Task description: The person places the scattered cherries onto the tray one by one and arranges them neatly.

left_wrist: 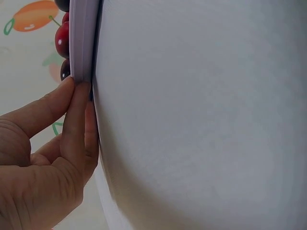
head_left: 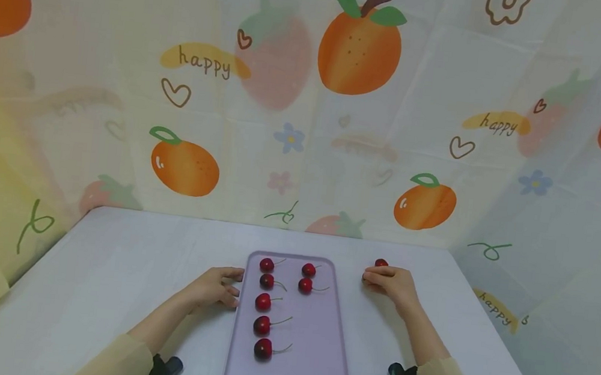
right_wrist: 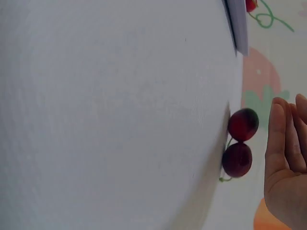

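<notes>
Reads as a pickup step: left hand (head_left: 215, 288), fingers relaxed, touches the rectangular lilac tray (head_left: 318, 346); right hand (head_left: 391, 285), seemingly empty, hovers near two round dark-red cherries (right_wrist: 243, 125) on the white table (head_left: 124, 267), next needing a pinch.

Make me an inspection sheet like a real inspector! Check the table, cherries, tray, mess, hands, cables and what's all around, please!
Surface: white tabletop.
Job's things: lilac tray with seven stemmed cherries, five in the left column, two in the right; two loose cherries right of the tray.
Clutter: nothing seen.
Hands: left hand touches the tray's left edge; right hand is near the loose cherries.
Cables: nothing seen.
Surroundings: backdrop printed with oranges, strawberries, flowers and "happy".
</notes>
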### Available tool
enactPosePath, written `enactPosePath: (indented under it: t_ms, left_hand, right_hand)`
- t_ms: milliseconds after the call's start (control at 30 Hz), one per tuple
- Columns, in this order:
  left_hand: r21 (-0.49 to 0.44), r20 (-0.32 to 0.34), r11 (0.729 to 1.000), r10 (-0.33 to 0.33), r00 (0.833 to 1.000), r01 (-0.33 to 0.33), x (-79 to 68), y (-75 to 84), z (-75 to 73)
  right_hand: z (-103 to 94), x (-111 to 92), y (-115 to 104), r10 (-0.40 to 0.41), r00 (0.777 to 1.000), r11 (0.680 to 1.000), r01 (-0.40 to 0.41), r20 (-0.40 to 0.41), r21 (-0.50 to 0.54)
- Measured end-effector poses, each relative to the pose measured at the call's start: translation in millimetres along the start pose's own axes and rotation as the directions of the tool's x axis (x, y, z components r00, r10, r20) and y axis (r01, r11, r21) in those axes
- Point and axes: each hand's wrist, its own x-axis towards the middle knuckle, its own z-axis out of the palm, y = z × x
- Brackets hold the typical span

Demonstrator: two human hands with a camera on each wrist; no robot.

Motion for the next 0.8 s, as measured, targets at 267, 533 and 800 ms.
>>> enactPosePath:
  t_ms: [267,533,800]
  left_hand:
    - [0.014,0.004,1.000,0.011,1.000,-0.011,-0.1,0.6,0.3]
    - [0.015,-0.003,1.000,-0.001,1.000,0.001,-0.1,0.0,0.7]
    - [0.017,-0.002,1.000,0.020,1.000,-0.020,0.5,0.1,-0.3]
  right_hand:
    - [-21.0,3,5,0.039,0.997,0.994,-0.031,-0.072,0.105]
    - [-34.5,2,7,0.082,0.983,0.992,-0.064,-0.165,0.112]
    - [-35.5,1,11,0.104,0.968,0.991,-0.081,-0.231,0.107]
